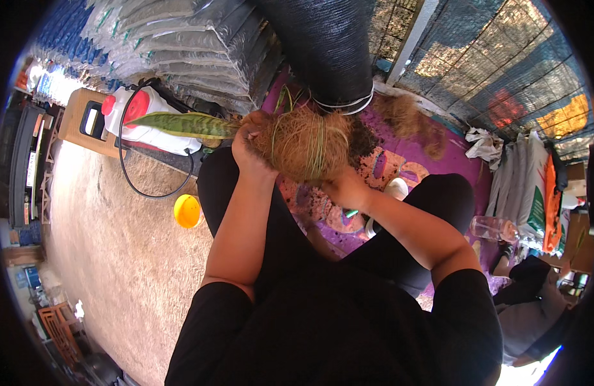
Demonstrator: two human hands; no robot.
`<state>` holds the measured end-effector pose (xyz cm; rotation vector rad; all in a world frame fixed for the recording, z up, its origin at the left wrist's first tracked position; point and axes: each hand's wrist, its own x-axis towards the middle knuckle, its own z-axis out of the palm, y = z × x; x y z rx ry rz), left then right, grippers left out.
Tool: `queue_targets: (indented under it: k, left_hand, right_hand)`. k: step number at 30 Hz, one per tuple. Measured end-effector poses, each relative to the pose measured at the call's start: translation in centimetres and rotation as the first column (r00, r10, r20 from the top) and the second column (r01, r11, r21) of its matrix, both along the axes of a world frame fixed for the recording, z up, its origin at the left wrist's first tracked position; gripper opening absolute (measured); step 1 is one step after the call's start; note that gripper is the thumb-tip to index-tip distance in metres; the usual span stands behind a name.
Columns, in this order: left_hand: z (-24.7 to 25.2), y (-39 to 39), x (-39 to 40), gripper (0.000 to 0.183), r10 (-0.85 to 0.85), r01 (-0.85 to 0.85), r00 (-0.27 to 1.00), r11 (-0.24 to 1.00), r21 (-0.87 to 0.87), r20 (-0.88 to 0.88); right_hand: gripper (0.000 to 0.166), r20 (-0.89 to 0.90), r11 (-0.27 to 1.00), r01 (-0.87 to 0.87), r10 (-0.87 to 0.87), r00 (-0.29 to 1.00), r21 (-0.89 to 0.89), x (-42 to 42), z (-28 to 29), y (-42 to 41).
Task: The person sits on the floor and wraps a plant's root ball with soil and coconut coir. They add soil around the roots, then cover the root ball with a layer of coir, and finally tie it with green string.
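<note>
A ball of brown coconut fibre (pixel 306 142), wound with thin green-yellow strands, is held between my two hands above a purple patterned mat (pixel 451 173). My left hand (pixel 253 140) grips its left side, where a long variegated snake plant leaf (pixel 186 125) points out to the left. At the lower right of the ball is my right hand (pixel 345 190), its fingers curled against the underside and partly hidden. Loose strands stick up at the top of the ball. Dark soil (pixel 364 140) and a loose heap of fibre (pixel 412 120) lie on the mat behind.
A white pressure sprayer (pixel 157 130) with a black hose stands at the left, near stacked plastic sacks (pixel 190 53). A yellow cup (pixel 187 211) is on the concrete. A black roll (pixel 326 48) rises ahead. At right are a clear bottle (pixel 492 228) and another person (pixel 533 309).
</note>
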<state>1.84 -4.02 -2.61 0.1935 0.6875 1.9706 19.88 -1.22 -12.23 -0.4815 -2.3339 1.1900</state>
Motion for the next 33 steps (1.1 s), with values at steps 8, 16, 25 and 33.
queue_targets:
  k: [8,16,25,33]
  left_hand:
    - [-1.2,-1.2,-1.0,0.005,-0.055,0.032,0.638,0.998,-0.045,-0.768]
    - [-0.3,-0.6,0.4,0.011,-0.304,0.311,0.936,0.95,0.013,-0.179]
    - [-0.5,0.0,-1.2,0.005,0.067,-0.068,0.998,0.996,-0.05,-0.01]
    - [-2.7,-0.4,-2.6,0.003,-0.003,-0.005,0.881,1.0,-0.016,-0.474]
  right_hand:
    - [0.014,0.094,0.979,-0.098,0.082,0.992,0.179,2.9,12.6,2.0]
    - [0.011,-0.09,0.865,0.125,-0.192,0.977,-0.486,1.5,5.1,5.7]
    - [0.026,0.122,0.983,-0.179,0.183,0.975,-0.042,-0.7,3.6,-0.1]
    - [0.021,0.18,0.936,-0.349,0.351,0.919,-0.044,0.7,9.8,0.4]
